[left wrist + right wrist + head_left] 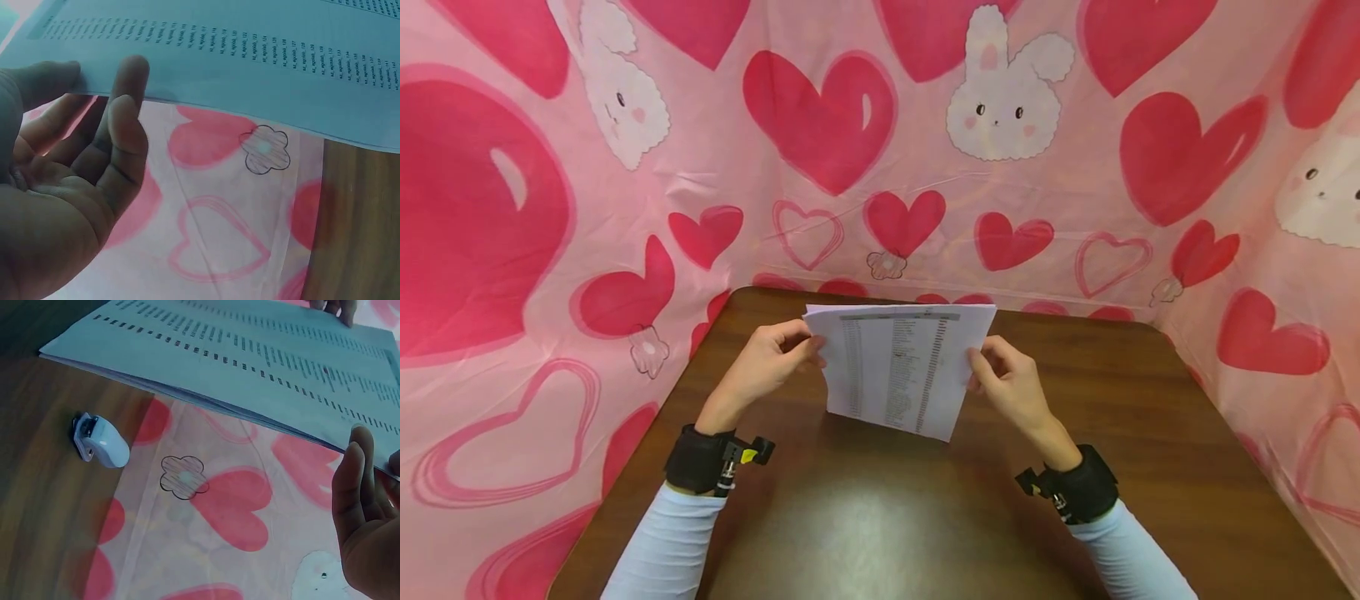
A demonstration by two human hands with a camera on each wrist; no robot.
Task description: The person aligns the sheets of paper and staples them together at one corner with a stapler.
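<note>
Several printed sheets of paper (868,375) stand upright in a stack above the table, with columns of small text facing me. My left hand (760,362) pinches the stack by its upper left edge, thumb in front. On the opposite side my right hand (1015,385) pinches the upper right edge. Slightly parted layers show along the stack's edge in the right wrist view. In that same view a small white stapler (107,444) lies on the table beyond the sheets; the paper hides it from the head view.
The brown wooden table (865,508) has rounded far corners. A pink cloth (917,175) with hearts and rabbits hangs close behind the table and along both sides. Each wrist wears a black band, such as the left wristband (700,458).
</note>
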